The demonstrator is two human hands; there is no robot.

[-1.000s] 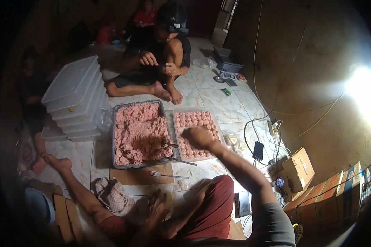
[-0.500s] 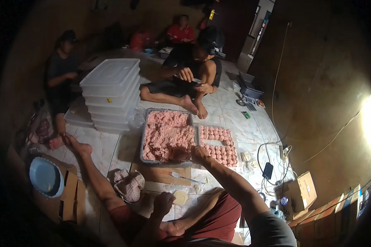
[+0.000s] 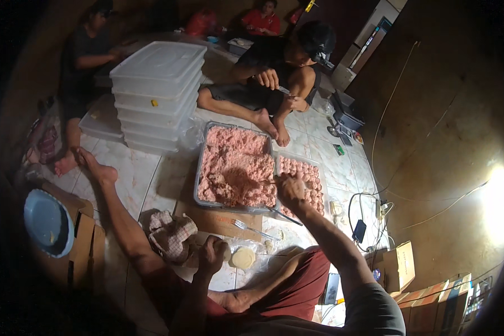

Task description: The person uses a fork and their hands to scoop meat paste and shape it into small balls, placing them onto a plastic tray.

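Observation:
A grey tub (image 3: pixel 197 185) full of pink minced filling (image 3: pixel 235 159) stands on the floor in front of me. My right hand (image 3: pixel 291 190) is closed round a fork (image 3: pixel 264 182), whose tines point left over the filling. Beneath that hand lies a clear tray (image 3: pixel 322 185) with rows of small pink filled pieces. Nearer to me, my left hand (image 3: pixel 211 255) is closed and raised; a pale edge shows beside its fingers, too unclear to name. Just right of it sits a stack of round pale wrappers (image 3: pixel 243 258). A second fork (image 3: pixel 252 228) rests on the cardboard (image 3: pixel 213 225).
A checked cloth (image 3: pixel 171 235) lies left of the cardboard. Stacked lidded plastic boxes (image 3: pixel 157 95) rise at the back left, and a blue basin (image 3: pixel 49 224) stands on a carton. Cables and a black adapter (image 3: pixel 360 231) lie right. Several co-workers sit beyond the tub.
The whole view has shifted and tilted. My right hand has moved slightly farther out, and the fork's tines now show clearly. My left hand has risen a little and gone left.

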